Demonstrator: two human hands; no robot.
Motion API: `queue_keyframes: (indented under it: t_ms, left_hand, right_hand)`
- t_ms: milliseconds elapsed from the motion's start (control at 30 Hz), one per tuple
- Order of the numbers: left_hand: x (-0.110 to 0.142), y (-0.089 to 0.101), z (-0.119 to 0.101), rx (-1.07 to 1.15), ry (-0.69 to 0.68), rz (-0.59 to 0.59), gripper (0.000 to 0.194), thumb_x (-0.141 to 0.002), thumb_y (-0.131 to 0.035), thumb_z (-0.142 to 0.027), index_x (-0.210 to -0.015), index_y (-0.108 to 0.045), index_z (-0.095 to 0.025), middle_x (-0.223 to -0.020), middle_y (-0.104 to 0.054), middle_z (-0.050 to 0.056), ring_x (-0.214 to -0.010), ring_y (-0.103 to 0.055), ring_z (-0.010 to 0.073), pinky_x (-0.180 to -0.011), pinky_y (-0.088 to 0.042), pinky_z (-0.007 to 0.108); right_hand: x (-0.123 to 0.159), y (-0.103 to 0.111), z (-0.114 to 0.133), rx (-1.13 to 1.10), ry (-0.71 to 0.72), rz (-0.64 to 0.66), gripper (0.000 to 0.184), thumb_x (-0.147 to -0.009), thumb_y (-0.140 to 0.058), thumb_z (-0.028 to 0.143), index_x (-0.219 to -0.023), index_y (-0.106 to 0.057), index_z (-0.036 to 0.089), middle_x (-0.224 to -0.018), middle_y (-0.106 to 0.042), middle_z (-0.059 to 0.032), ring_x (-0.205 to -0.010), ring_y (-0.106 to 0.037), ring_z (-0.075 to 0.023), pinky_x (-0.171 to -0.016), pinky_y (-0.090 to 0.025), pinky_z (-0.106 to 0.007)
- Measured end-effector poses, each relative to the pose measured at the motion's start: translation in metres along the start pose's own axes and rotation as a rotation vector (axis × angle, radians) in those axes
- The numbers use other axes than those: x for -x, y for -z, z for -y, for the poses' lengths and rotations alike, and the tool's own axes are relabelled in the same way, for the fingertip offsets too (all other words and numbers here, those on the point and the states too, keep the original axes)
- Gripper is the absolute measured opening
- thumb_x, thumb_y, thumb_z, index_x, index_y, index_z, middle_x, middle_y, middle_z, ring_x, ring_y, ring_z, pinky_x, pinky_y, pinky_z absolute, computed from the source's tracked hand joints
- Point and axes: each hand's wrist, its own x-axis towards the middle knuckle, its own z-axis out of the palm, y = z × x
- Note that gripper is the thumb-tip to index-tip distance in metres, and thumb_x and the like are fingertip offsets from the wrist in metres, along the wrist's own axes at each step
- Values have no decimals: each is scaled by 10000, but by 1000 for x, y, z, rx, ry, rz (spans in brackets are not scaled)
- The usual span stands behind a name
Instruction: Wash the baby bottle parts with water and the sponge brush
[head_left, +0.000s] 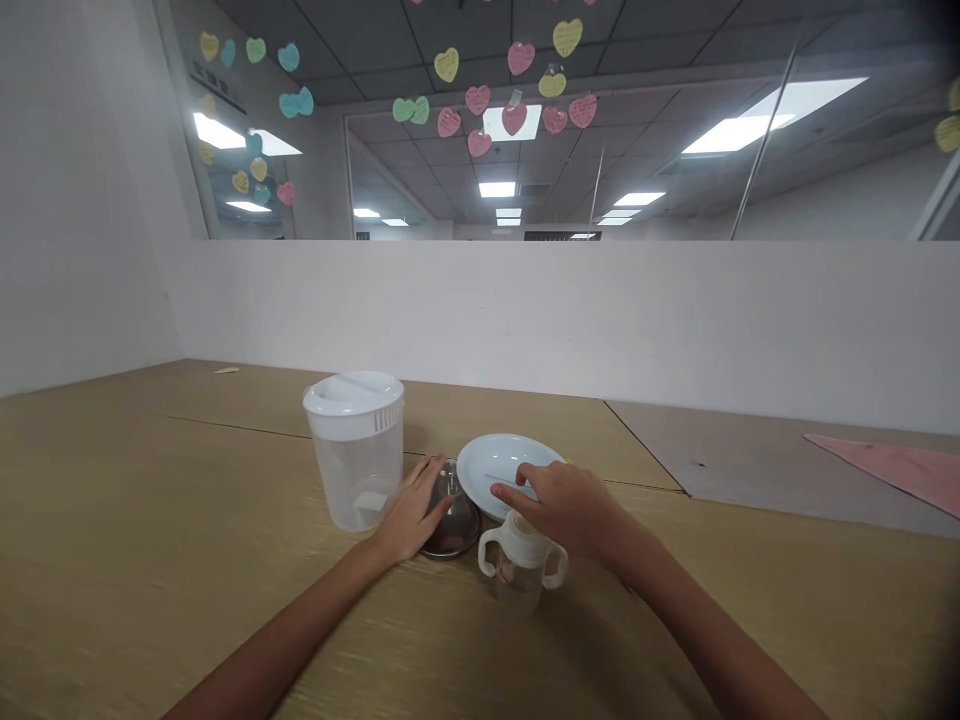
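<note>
My left hand [409,512] lies with its fingers stretched out and thumb apart along the left side of a shiny metal dish [457,528], partly covering it. My right hand [571,502] hovers over the right edge of a white plate [480,466], thumb and bent index finger apart, with nothing visible between them. Just below that hand, a clear baby bottle [523,575] with a white top and two white handles stands upright. To the left of my left hand is a tall translucent plastic pitcher [352,460] with a white lid.
Brown sheeting [187,540] covers the table, with seams running across it. A pink cloth or sheet [900,470] lies at the far right on a greyish panel [750,460]. Behind the table rises a white wall [525,320], with glass and heart-shaped notes [520,58] above.
</note>
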Motion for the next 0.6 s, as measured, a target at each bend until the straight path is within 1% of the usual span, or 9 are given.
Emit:
queue_keyframes:
  t_ms: [67,100,200,300,367,433,467,533,600]
  left_hand:
    - [2,-1,3,-40,-35,57,585,-857,-390,-405,-1362,-217,-166,-1372,-344,127,-1268,-297,241,-1035,-254,418]
    - [3,-2,2,-62,-40,53,592,-855,-392,-405,-1363,-213,-159,-1350,-370,133,-1243,-327,245,-1020,-274,420]
    - [4,-3,-4,-145,-15,-41,520,-842,-413,-382,-1309,-327,-168,-1200,-480,125,-1112,-430,254,-945,-345,437]
    - [4,-5,-10,-181,16,-100,379,-798,-475,-323,-1148,-489,-177,-1083,-493,103,-1030,-463,253,-894,-382,435]
    - [4,-6,-14,-128,65,-94,294,-771,-496,-266,-1043,-524,-158,-1042,-494,99,-1019,-471,248,-890,-393,425]
    - [4,-6,-20,-32,120,-124,259,-777,-479,-225,-1022,-498,-145,-1018,-501,96,-1009,-482,234,-890,-400,418]
    - [4,-5,-25,18,133,-175,260,-791,-466,-219,-1040,-474,-145,-1025,-498,95,-1014,-481,226,-896,-398,414]
    - [5,-3,-37,95,104,-353,294,-813,-465,-231,-1096,-425,-159,-1089,-470,99,-1062,-457,216,-928,-377,410]
    - [7,-1,-51,159,19,-545,355,-807,-509,-245,-1136,-393,-183,-1140,-438,101,-1104,-435,214,-955,-359,405]
  right_hand:
    - [0,0,-1,4,0,-7,535,-864,-236,552,-841,-616,175,-684,-626,-76,-650,-576,-207,-506,-283,-268]
    - [0,0,-1,8,0,-12,532,-864,-240,550,-837,-618,176,-686,-627,-76,-651,-576,-206,-506,-282,-268]
    - [1,0,-3,12,5,-21,532,-868,-235,546,-825,-620,182,-685,-631,-70,-642,-573,-196,-504,-277,-263]
    - [2,1,-3,5,7,-28,536,-869,-230,550,-806,-618,186,-684,-632,-66,-635,-570,-187,-504,-276,-260]
    - [1,2,-3,-15,6,-40,539,-870,-226,549,-793,-616,185,-682,-633,-64,-631,-570,-184,-506,-278,-262]
    - [0,3,-3,-57,-9,-70,525,-872,-232,540,-828,-615,184,-682,-637,-60,-638,-575,-183,-518,-294,-266]
    - [-1,3,-3,-83,-14,-99,499,-868,-256,535,-869,-611,185,-698,-644,-59,-655,-580,-186,-533,-312,-268]
    - [-2,3,-1,-133,30,-190,413,-842,-365,508,-976,-588,187,-817,-660,-65,-755,-592,-199,-605,-366,-280]
    - [-1,1,2,-174,206,-282,385,-793,-502,439,-1083,-543,189,-1017,-633,-74,-923,-567,-209,-746,-398,-305]
